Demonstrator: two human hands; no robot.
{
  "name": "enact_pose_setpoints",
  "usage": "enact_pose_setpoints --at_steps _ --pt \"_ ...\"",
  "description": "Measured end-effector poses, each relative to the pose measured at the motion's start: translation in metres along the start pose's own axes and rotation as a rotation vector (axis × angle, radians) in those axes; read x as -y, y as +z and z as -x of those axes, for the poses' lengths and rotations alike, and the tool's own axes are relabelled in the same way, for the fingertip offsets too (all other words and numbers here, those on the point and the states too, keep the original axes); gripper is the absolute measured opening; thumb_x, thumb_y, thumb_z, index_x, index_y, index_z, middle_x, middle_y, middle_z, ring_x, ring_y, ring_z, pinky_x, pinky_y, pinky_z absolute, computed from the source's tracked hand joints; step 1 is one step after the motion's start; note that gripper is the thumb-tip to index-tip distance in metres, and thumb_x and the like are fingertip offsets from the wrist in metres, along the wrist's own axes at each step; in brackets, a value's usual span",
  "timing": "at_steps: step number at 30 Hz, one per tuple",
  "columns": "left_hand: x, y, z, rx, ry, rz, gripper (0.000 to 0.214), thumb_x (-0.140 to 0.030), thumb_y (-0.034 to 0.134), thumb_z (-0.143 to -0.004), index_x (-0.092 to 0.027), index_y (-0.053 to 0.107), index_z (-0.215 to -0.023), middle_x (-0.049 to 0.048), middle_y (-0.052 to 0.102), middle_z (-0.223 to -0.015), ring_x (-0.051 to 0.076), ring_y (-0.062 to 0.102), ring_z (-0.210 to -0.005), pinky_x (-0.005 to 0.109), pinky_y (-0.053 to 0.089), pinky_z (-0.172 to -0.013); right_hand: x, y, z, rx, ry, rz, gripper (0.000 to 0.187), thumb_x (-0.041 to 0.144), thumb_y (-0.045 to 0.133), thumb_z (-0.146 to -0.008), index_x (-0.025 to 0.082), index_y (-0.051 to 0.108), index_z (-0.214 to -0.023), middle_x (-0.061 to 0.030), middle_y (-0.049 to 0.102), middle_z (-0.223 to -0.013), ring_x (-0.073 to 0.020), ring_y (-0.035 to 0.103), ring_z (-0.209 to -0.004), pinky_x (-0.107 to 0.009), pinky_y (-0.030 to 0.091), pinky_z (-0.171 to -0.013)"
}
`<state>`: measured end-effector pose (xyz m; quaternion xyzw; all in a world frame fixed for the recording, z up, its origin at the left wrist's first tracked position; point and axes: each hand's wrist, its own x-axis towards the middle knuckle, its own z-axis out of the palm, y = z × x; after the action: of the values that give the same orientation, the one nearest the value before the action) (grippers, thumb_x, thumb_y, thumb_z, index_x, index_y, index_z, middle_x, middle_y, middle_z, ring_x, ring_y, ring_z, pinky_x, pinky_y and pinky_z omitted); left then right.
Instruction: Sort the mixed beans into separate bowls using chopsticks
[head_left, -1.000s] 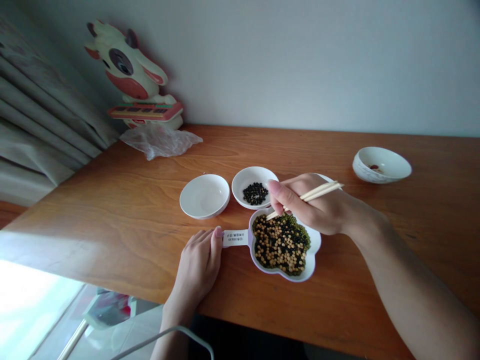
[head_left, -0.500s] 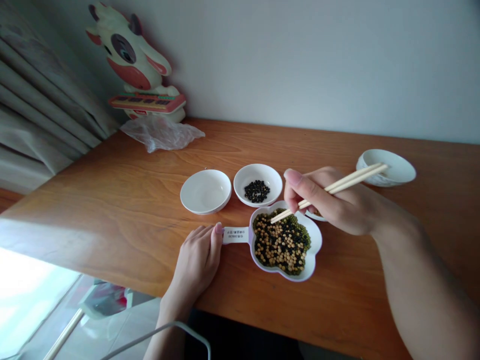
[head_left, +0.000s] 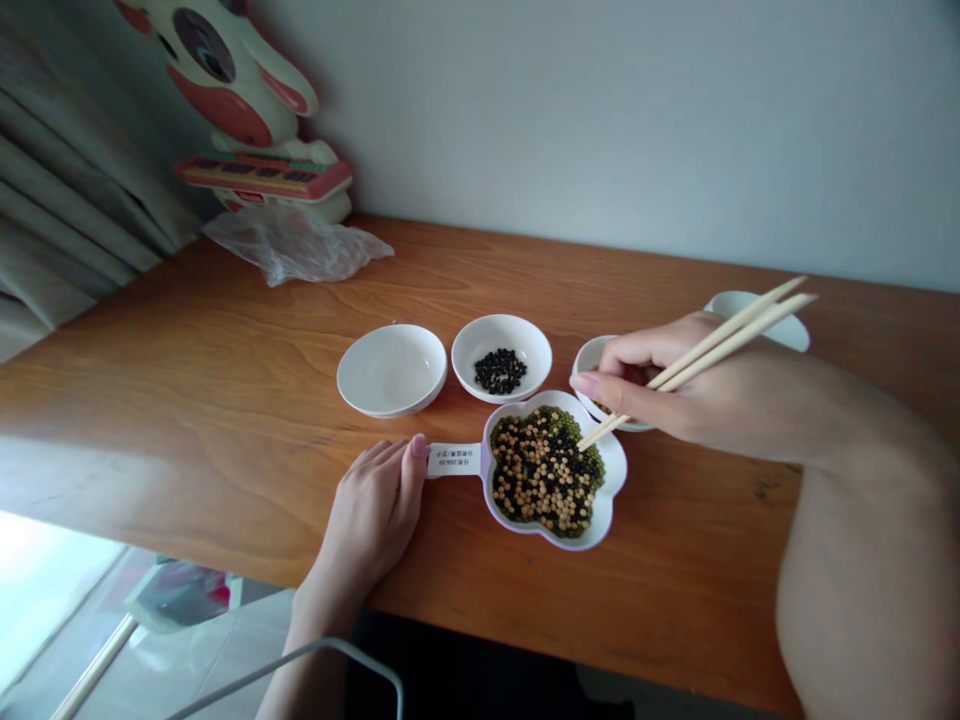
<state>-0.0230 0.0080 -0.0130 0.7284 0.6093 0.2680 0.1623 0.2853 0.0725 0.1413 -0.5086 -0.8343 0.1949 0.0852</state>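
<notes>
My left hand (head_left: 379, 505) is closed round the labelled handle of a white, flower-shaped dish (head_left: 616, 470) with a lilac edge. Mixed beans (head_left: 544, 475) lie in the dish: tan, black and small green ones. My right hand (head_left: 667, 375) grips a pair of wooden chopsticks (head_left: 720, 345), whose tips are at the beans on the dish's right side. No bean can be made out between the tips. Behind the dish stands a white bowl (head_left: 536, 350) holding black beans (head_left: 500, 371). Partly hidden by my right hand is another white bowl (head_left: 589, 355) with some tan beans.
An empty white bowl (head_left: 391, 370) stands left of the black-bean bowl. At the back right, another white bowl (head_left: 787, 328) is half covered by my hand and the chopsticks. A plastic bag (head_left: 300, 245) lies by a cow-shaped toy keyboard (head_left: 262, 175) at the back left.
My right hand has moved right with the chopsticks, their tips going from the dish's upper left to its right side. The bowl of tan beans shows more. The camera view has shifted slightly.
</notes>
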Motion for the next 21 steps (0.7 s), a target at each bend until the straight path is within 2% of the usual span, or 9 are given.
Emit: enact_pose_setpoints --at_steps 5,10,16,21 --pt "0.0009 0.0004 0.0001 0.005 -0.007 0.0 0.041 -0.033 0.037 -0.111 -0.021 0.055 -0.076 0.0048 0.069 -0.08 0.018 0.062 -0.073 0.032 0.044 -0.075 -0.0023 0.0032 -0.0021 0.075 -0.047 -0.035 0.039 0.059 0.059 -0.097 0.025 0.069 -0.08 0.0038 0.066 -0.063 -0.0104 0.049 -0.05 -0.032 0.027 -0.048" --pt "0.0013 0.0005 0.0002 0.01 -0.017 -0.001 0.042 -0.035 0.036 -0.111 -0.021 0.056 -0.076 0.0049 0.069 -0.08 0.018 0.062 -0.073 0.032 0.045 -0.075 -0.0003 0.005 -0.0001 0.097 -0.033 -0.022 0.043 0.059 0.053 -0.1 0.024 0.064 -0.076 0.0048 0.061 -0.057 -0.0101 0.047 -0.046 -0.033 0.028 -0.049" --pt "0.0011 0.0011 -0.0002 0.008 -0.016 0.0 0.042 -0.034 0.037 -0.111 -0.021 0.056 -0.075 0.0049 0.069 -0.08 0.018 0.063 -0.072 0.031 0.044 -0.074 0.0001 0.0074 -0.0008 0.096 -0.066 -0.043 0.033 0.048 0.058 -0.099 0.024 0.064 -0.076 0.0032 0.068 -0.072 -0.0108 0.052 -0.056 -0.032 0.031 -0.055" --pt "0.0027 0.0021 0.0001 0.007 -0.011 -0.014 0.042 -0.035 0.036 -0.111 -0.021 0.055 -0.075 0.0053 0.069 -0.08 0.019 0.062 -0.072 0.032 0.044 -0.074 -0.0023 0.0059 0.0005 0.13 -0.058 -0.078 0.032 0.049 0.058 -0.098 0.024 0.065 -0.079 0.0026 0.067 -0.068 -0.011 0.05 -0.053 -0.033 0.029 -0.056"
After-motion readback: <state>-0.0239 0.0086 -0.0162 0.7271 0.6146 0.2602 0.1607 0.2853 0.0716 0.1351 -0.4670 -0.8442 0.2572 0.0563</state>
